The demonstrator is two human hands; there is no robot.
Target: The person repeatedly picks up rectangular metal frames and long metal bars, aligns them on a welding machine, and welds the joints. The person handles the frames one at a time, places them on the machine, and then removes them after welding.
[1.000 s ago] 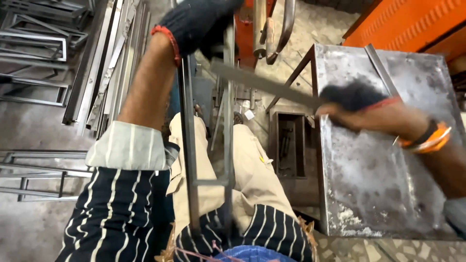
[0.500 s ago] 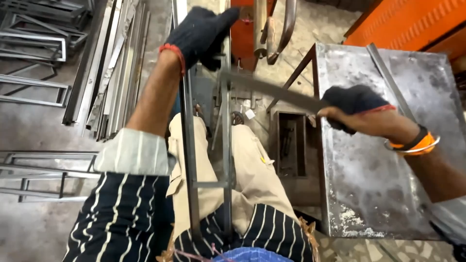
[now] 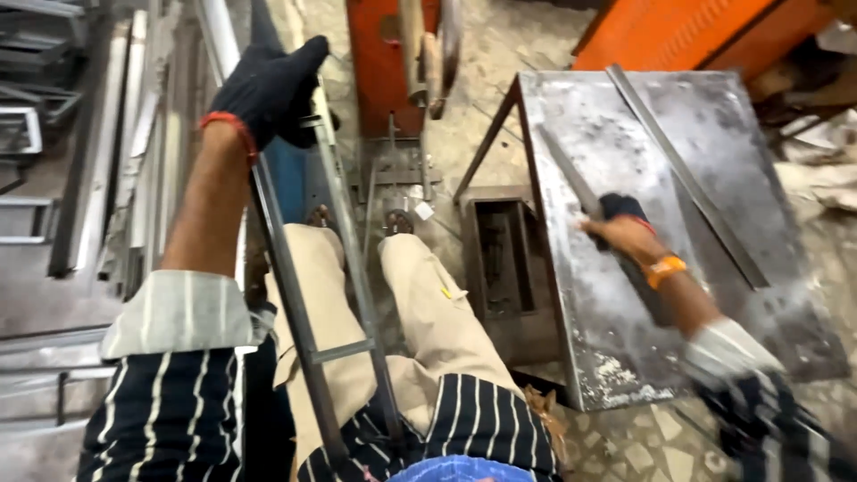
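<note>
Since half a second ago, right hand in dark glove (image 3: 622,210) swung away from the frame and out over the grey scuffed steel-plate surface (image 3: 625,357), carrying the narrow flat grey metal strip (image 3: 571,183) along; strip no longer spanning from frame to plate but lying low over the plate, its far end pointing toward the plate's upper left corner. Right hand closed around the near end of that strip, orange band at the wrist, sleeve blurred with motion. Left hand in dark glove with red cuff (image 3: 268,89) raised higher than before, wrapped tightly round the top of the long ladder-like frame of thin dark steel bars (image 3: 303,348), fingers curled over its right rail. Frame standing tilted between the knees, running from the lap up past beige trousers (image 3: 428,312), one short crosspiece visible near the thighs. Second long flat steel bar (image 3: 687,178) resting diagonally on the plate, well apart from the held strip, to its right. Dark rectangular open metal box (image 3: 500,259) on the floor just beside the plate's left edge. Orange machine body (image 3: 384,62) upright beyond the feet, orange cabinet (image 3: 678,31) at the plate's far side. Stacked grey steel frames and lengths (image 3: 54,134) heaped on the floor at left. Striped black-and-white shirt (image 3: 170,411) filling the lower edge.
</note>
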